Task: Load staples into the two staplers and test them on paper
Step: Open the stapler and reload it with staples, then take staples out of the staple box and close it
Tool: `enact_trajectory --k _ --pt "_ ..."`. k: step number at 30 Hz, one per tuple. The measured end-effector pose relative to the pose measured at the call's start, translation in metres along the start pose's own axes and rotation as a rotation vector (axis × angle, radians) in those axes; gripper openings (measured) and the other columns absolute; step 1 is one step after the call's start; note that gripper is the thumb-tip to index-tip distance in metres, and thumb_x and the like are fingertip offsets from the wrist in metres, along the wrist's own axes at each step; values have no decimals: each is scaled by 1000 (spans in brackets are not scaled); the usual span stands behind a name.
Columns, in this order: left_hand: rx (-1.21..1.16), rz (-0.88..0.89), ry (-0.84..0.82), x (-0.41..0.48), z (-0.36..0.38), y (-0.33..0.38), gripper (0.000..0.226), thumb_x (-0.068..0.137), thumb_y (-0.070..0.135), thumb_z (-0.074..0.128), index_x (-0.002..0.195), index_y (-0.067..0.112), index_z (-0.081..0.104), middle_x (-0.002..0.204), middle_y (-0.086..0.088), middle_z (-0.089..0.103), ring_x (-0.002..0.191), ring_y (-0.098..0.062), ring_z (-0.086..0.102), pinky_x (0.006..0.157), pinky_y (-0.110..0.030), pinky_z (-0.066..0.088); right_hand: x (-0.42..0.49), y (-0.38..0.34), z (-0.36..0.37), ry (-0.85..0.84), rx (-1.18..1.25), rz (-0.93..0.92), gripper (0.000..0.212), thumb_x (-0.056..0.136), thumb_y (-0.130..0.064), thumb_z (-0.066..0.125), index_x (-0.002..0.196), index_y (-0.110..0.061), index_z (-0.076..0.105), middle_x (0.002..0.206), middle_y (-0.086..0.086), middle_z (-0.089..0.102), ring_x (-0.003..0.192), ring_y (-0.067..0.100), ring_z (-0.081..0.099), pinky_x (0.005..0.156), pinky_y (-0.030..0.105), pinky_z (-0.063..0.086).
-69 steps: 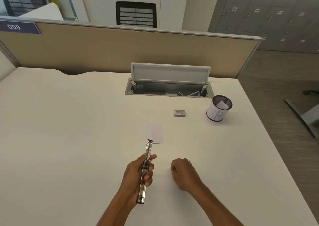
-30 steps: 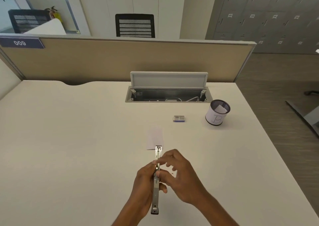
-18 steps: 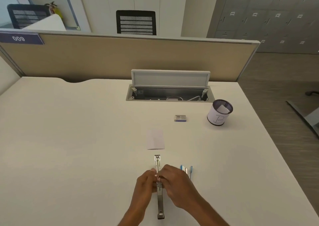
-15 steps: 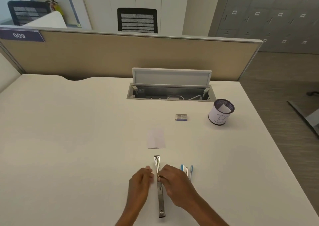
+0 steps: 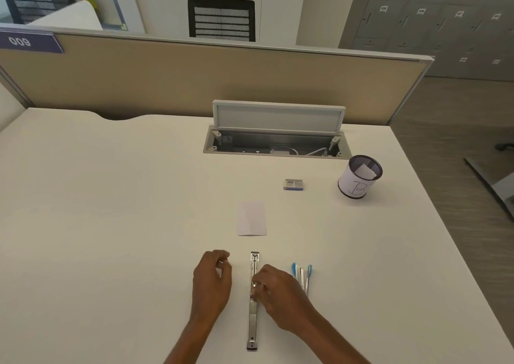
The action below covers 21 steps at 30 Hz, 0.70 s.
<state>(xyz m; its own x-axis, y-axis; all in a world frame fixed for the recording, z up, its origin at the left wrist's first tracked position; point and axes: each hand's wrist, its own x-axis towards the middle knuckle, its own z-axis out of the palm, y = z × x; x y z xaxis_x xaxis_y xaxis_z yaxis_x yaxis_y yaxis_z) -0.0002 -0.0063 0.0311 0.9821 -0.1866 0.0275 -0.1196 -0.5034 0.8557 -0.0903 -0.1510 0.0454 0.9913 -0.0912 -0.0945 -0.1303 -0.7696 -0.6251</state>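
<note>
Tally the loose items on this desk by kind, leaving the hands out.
Staplers: 2, silver stapler and blue stapler
Paper slip: 1
Staple box: 1
Mesh cup: 1
Total: 5

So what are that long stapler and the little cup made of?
The opened-out stapler looks like bare metal: silvery, with a dull shine. The pen cup seems dark wire mesh, judging by its see-through rim, wrapped in white paper.
</note>
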Motion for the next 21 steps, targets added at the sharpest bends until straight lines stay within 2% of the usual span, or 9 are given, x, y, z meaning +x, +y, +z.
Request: enact_trajectory --k 2,4,5,8,10,12,15,17,21 --pt "-4 39 14 5 2 6 23 86 -7 59 95 13 67 92 2 67 82 -11 64 71 -21 46 -1 -1 -12 43 3 48 28 87 -50 57 103 -27 63 98 -12 61 77 7 59 72 23 44" --pt "-24 79 16 15 3 14 26 86 -7 59 93 16 66 91 4 66 80 -8 63 67 -20 46 5 5 -31 133 34 95 38 81 -62 57 99 -29 65 93 -15 63 69 4 57 70 19 43" --pt "-33 104 10 21 4 18 26 86 -7 59 93 17 66 90 4 66 79 -7 63 64 -20 46 11 10 -43 193 68 130 35 81 -59 60 94 -27 67 88 -14 64 66 5 58 71 21 46" --pt "-21 207 -48 48 14 37 23 86 -5 59 97 13 68 88 4 64 75 -5 61 61 -18 47 42 40 -84 382 127 233 8 85 -26 72 89 -20 70 85 -6 69 67 14 63 71 36 54" --pt "0 282 -105 69 27 53 21 87 -5 58 100 8 68 89 0 66 75 -7 60 65 -15 45 70 64 -106 423 101 305 10 86 -15 70 95 -11 71 91 5 71 70 20 63 75 40 54" --pt "11 310 -187 91 45 67 19 88 -4 57 101 4 68 94 -5 69 77 -12 61 70 -13 45 97 85 -121 385 74 374 19 87 -13 69 104 -5 69 97 11 70 79 24 64 81 39 53" --pt "88 278 -322 127 80 80 21 91 0 54 107 2 68 105 -13 69 85 -23 65 80 -28 51 135 110 -133 269 48 451 31 88 -15 67 117 -5 64 105 12 68 95 29 63 88 37 50" --pt "149 217 -364 148 102 84 23 92 5 54 110 3 68 110 -13 68 94 -26 65 85 -31 50 151 119 -135 216 40 471 36 88 -17 67 122 -5 61 109 11 66 101 28 62 88 33 48" --pt "159 65 -366 175 136 90 23 90 19 64 105 3 68 104 -14 70 95 -28 65 81 -32 50 169 127 -131 215 18 473 29 84 -9 68 111 1 66 108 15 67 102 32 61 82 29 46"
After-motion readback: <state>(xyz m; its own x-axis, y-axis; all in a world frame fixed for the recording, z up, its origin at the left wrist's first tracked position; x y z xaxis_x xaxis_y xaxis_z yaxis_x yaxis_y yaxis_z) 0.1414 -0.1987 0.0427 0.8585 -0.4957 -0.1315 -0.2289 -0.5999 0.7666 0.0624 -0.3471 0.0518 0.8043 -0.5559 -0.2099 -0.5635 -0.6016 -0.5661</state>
